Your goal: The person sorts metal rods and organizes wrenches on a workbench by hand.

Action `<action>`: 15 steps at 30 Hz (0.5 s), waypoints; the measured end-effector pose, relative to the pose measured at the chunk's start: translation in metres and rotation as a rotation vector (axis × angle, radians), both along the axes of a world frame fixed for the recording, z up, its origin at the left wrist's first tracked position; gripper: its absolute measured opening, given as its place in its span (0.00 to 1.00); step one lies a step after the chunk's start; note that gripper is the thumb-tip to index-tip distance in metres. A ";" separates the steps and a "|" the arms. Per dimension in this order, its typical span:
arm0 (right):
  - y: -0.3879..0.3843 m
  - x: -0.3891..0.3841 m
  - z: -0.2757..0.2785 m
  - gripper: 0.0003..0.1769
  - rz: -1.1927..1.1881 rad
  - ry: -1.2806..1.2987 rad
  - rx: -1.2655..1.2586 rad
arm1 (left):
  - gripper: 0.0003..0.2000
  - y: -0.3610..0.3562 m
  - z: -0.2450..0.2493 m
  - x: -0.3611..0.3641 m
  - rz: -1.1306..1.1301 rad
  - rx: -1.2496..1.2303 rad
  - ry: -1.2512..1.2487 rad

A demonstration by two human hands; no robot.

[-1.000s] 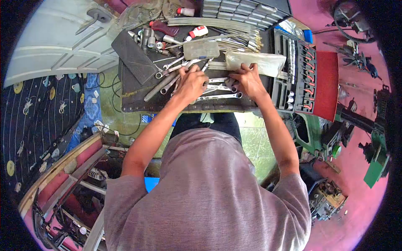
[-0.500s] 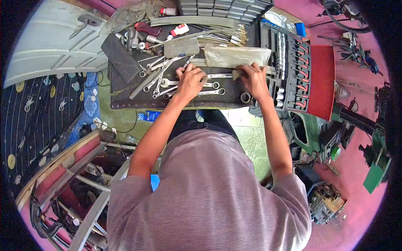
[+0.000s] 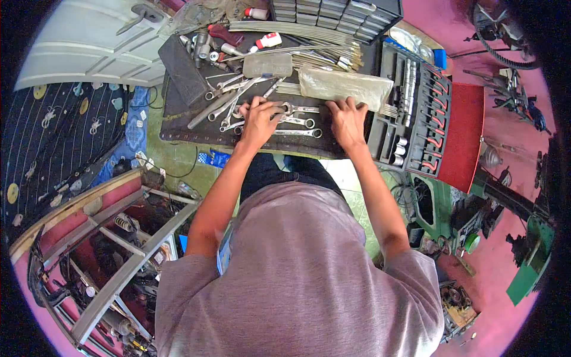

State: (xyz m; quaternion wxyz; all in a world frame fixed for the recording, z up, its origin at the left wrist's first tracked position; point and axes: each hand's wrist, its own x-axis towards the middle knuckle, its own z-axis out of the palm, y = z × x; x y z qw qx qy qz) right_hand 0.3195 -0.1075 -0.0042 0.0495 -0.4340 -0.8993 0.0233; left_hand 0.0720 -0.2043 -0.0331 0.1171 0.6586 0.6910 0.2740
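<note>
My left hand is closed over the left end of a combination wrench, its fingertips at the wrench's open jaw. At the wrench's other end, my right hand has its fingers curled down around something small and dark that I cannot make out. Just below lie two more wrenches, a shorter one and a longer one. Several other wrenches fan out to the left of my left hand. A cloudy plastic sleeve lies just beyond my right hand.
A clear plastic box, thin metal rods and a red-and-white bottle lie toward the back. The black drawer cabinet stands behind them. To the right is an open red tool case. A dark flat block lies left.
The view has shifted slightly. My right hand has turned and curled further, its fingers now bent downward near the wrench's end. My left hand stays at the other end.
</note>
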 end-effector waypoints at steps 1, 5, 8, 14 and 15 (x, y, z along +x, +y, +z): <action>-0.001 -0.007 0.000 0.21 0.014 -0.026 -0.016 | 0.05 -0.001 0.000 0.001 0.005 -0.002 0.003; -0.010 -0.033 -0.003 0.21 0.095 0.014 -0.029 | 0.05 0.000 -0.001 0.003 0.041 -0.010 -0.013; -0.013 -0.045 0.008 0.20 0.136 0.080 -0.084 | 0.05 0.002 0.000 0.003 0.037 -0.016 -0.001; -0.005 -0.042 -0.008 0.18 0.154 0.117 -0.095 | 0.05 0.004 -0.002 -0.002 0.006 -0.067 0.011; -0.005 -0.040 -0.008 0.18 0.159 0.125 -0.097 | 0.05 0.005 -0.002 -0.004 -0.016 -0.071 0.003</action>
